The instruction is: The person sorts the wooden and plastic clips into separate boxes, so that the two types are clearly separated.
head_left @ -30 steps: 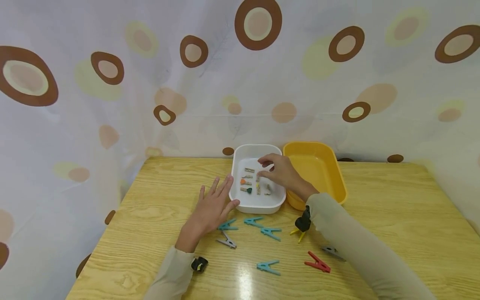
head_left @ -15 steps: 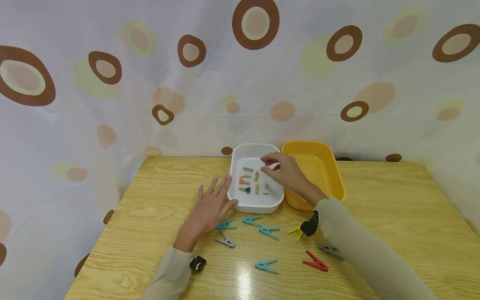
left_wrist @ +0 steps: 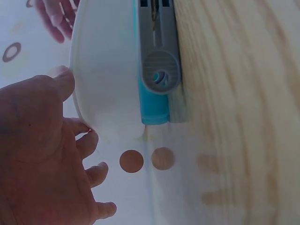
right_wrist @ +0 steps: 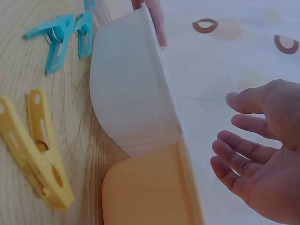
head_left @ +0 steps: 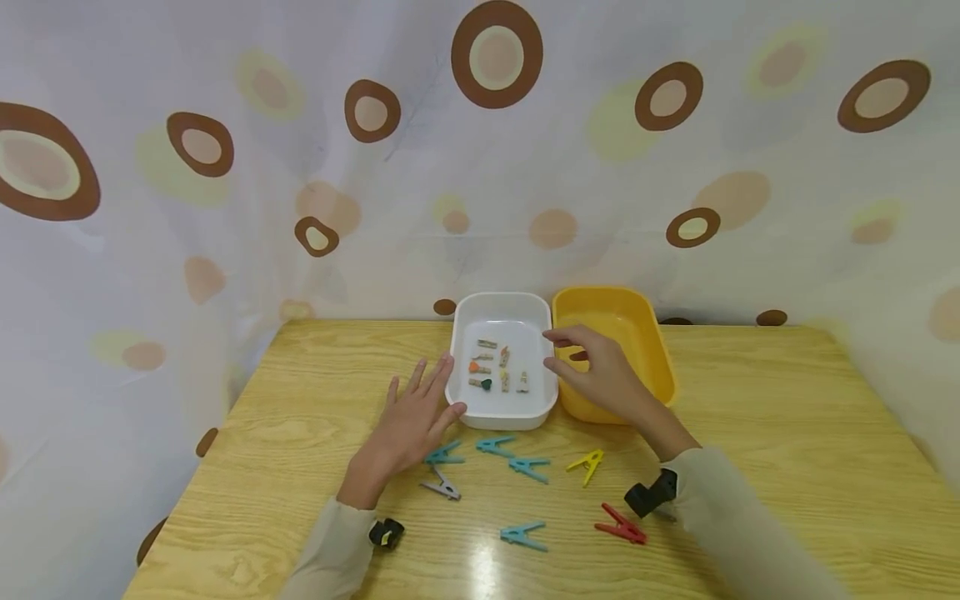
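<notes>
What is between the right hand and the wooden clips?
In the head view, only bare white tray shows between the right hand and the wooden clips.

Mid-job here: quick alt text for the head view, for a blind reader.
The right grip hangs empty over the yellow tray; the left grip touches the white tray, which holds seven small pegs. Larger coloured pegs lie nearer on the table.

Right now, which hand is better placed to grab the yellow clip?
Probably the right hand: it holds nothing and is nearer the yellow clip, while the left hand touches the white tray.
</notes>
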Motion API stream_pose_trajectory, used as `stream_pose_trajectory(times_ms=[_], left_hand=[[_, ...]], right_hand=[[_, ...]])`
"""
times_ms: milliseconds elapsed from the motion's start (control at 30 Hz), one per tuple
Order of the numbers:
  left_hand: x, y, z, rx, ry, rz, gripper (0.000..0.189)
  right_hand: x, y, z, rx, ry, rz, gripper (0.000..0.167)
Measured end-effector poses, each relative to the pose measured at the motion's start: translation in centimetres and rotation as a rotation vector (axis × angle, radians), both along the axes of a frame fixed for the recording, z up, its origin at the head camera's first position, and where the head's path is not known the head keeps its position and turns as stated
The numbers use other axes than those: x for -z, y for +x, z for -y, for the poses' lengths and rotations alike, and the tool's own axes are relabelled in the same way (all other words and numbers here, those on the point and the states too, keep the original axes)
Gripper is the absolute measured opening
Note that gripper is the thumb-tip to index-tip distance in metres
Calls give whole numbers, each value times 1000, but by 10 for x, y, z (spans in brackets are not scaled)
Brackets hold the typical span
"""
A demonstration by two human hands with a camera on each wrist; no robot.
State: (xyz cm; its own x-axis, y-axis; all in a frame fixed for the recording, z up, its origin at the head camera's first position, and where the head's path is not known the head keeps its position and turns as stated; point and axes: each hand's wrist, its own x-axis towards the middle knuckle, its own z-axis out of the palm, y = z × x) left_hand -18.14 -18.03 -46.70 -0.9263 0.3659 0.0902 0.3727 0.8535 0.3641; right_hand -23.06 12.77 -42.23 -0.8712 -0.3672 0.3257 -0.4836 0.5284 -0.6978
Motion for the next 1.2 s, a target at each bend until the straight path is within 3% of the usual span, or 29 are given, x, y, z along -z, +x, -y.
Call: stream_pose_trajectory(times_ms=[233, 467, 700, 1033, 1200], left_hand=[[1, 1, -1, 3, 9, 11, 75], [-3, 9, 1, 6, 59, 8, 76], [-2, 20, 11, 1, 131, -17, 71], [-3, 32, 20, -3, 252, 42, 36], [-1, 36, 26, 22, 254, 55, 27]], right_hand=[[8, 24, -28, 21, -39, -61, 45], [18, 43, -54, 67, -6, -144, 48], [22, 52, -74, 134, 58, -233, 50], [29, 53, -94, 188, 129, -228, 60], [30, 52, -101, 193, 184, -204, 66]])
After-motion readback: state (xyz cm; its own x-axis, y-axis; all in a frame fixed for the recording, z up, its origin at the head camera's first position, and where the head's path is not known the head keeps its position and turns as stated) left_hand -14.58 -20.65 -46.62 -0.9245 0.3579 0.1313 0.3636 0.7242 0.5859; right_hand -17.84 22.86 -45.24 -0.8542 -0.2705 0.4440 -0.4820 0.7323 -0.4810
